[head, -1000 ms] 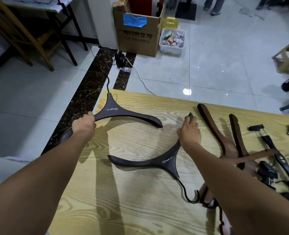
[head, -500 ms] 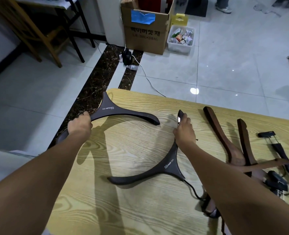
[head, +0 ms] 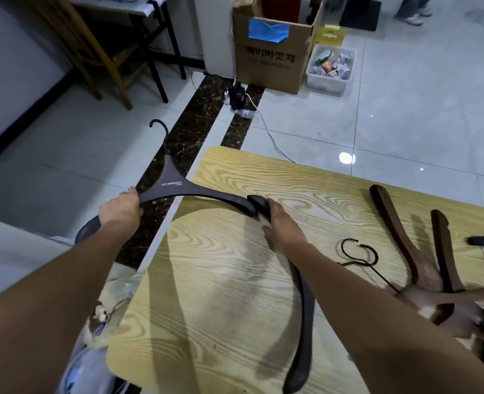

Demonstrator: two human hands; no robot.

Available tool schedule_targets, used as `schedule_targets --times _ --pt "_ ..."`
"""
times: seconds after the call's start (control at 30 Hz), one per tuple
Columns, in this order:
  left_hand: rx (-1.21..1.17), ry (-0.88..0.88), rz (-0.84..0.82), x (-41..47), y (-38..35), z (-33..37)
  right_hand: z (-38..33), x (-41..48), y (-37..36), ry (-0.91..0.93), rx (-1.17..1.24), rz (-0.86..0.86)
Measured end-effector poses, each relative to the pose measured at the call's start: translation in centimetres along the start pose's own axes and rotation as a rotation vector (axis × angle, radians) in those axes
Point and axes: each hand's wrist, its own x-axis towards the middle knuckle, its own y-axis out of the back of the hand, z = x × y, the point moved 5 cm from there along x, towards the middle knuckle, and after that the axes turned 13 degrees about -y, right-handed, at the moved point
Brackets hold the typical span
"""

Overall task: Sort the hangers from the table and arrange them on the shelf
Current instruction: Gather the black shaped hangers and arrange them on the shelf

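Head view: left hand (head: 120, 213) is gripping lettered hanger (head: 175, 187), right hand (head: 280, 226) is gripping second hanger (head: 306, 302). Likely pairing them; next needs aligned stacking.

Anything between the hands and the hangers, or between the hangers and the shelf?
Nothing visible. The left hand grips the labelled hanger, and the right hand grips the second hanger at its tip. The two hangers' tips appear to touch there. The shelf is out of view, so that path cannot be judged.
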Motion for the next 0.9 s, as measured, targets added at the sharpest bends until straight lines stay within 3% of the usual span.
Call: schedule_targets --times 0.27,0.5,0.7,0.9 --pt "-0.056 0.053 0.059 -1.6 0.2 -4.1 0.3 -1.0 -1.5 -0.128 -0.161 -0.013" --pt "-0.050 0.056 0.068 -2.1 -0.3 -4.8 0.1 -2.8 -3.3 -0.103 -0.179 -0.054" --pt "-0.042 0.024 0.080 -2.1 -0.1 -4.4 1.3 -4.1 -3.2 -0.236 -0.267 0.037" --pt "-0.055 0.007 0.074 -2.1 -0.3 -3.2 3.0 -5.9 -3.2 -0.252 -0.410 0.161"
